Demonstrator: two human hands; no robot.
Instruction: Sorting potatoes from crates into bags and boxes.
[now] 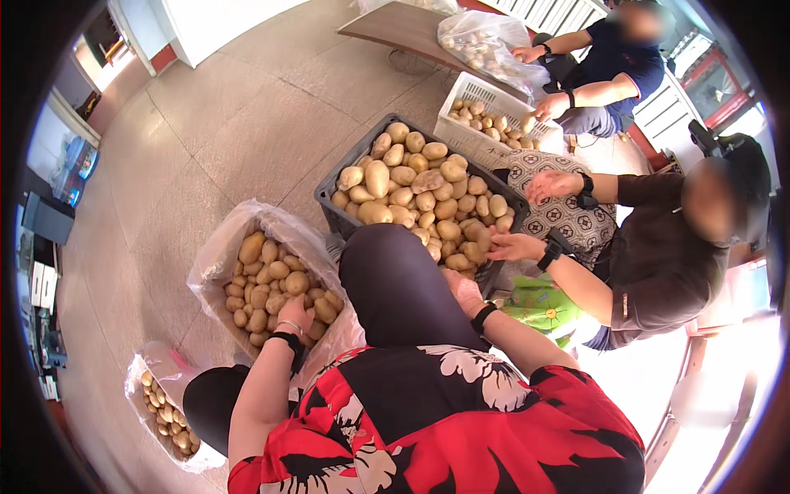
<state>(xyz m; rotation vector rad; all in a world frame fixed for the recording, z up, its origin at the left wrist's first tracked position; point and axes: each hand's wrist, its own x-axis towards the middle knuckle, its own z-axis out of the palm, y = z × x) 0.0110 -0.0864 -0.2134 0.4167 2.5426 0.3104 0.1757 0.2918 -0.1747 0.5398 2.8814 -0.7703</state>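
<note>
My left hand (295,314) reaches into a box lined with clear plastic (216,262). Its fingers curl down among potatoes (262,273) and close round one, mostly hidden under the hand. Beyond my raised dark knee stands a black crate (329,206) heaped with potatoes (401,175). At this crate's near right edge is my right hand (466,291), close to the potatoes there. Its fingers are partly hidden by my knee and too small to read.
Opposite the crate, a co-worker's hand (514,246) touches its potatoes. Farther back, another person reaches over a white crate (457,89) of potatoes, beside a plastic bag (485,43) of potatoes. A smaller lined box (138,380) of potatoes stands at the lower left.
</note>
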